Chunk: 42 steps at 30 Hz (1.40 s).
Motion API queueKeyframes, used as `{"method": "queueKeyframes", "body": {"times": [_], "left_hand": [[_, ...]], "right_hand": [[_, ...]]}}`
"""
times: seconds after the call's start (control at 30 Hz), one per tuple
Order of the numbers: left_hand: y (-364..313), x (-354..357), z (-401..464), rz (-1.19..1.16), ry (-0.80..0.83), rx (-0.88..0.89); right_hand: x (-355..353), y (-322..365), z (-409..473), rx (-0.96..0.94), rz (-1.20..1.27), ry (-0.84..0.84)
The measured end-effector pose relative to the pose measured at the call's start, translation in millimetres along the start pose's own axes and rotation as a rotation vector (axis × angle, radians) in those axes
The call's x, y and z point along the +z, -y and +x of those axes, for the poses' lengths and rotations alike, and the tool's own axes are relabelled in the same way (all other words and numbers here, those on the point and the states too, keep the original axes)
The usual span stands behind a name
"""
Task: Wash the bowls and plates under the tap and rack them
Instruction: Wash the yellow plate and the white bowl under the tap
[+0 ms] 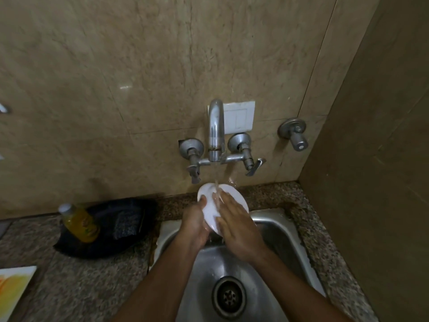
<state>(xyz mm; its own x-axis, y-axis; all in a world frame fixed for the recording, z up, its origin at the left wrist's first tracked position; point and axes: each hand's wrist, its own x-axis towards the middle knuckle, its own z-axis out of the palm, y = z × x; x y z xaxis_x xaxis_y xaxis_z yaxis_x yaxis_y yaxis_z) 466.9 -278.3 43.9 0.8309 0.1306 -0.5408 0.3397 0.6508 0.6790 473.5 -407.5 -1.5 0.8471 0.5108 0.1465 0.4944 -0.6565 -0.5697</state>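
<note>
Beige marble-effect wall tiles (pixel 116 66), glossy, meeting a darker side wall (pixel 383 159) at right. Speckled granite worktop (pixel 81 287) below. White switch plate (pixel 239 117) mounted on wall; lighting dim.

Dim warm light; glare spot on wall (pixel 125 87); wide-angle bending at edges; soft focus.

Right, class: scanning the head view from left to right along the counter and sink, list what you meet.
Orange-and-white board → yellow bottle → dark scrub pad → left hand → white plate → right hand → sink's right rim.
</note>
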Motion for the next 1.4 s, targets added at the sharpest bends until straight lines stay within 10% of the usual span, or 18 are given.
{"method": "queueKeyframes", "body": {"times": [0.1,0.3,1.27,1.4], "left_hand": [[6.0,-3.3,5.0,0.111,-0.141,0.067],[6.2,-19.9,21.7,0.445,-0.532,0.196],[8.3,-22.5,16.8,0.386,-0.381,0.149],[21.0,-23.6,16.8,0.399,-0.313,0.164]], "right_hand": [[3.0,-10.5,13.2,0.217,0.227,-0.045],[17.8,17.1,-2.4,0.005,0.103,0.003],[11.4,8.6,-5.6,-0.117,-0.073,0.041],[9.6,-16.1,3.9,0.322,0.051,-0.041]]}}
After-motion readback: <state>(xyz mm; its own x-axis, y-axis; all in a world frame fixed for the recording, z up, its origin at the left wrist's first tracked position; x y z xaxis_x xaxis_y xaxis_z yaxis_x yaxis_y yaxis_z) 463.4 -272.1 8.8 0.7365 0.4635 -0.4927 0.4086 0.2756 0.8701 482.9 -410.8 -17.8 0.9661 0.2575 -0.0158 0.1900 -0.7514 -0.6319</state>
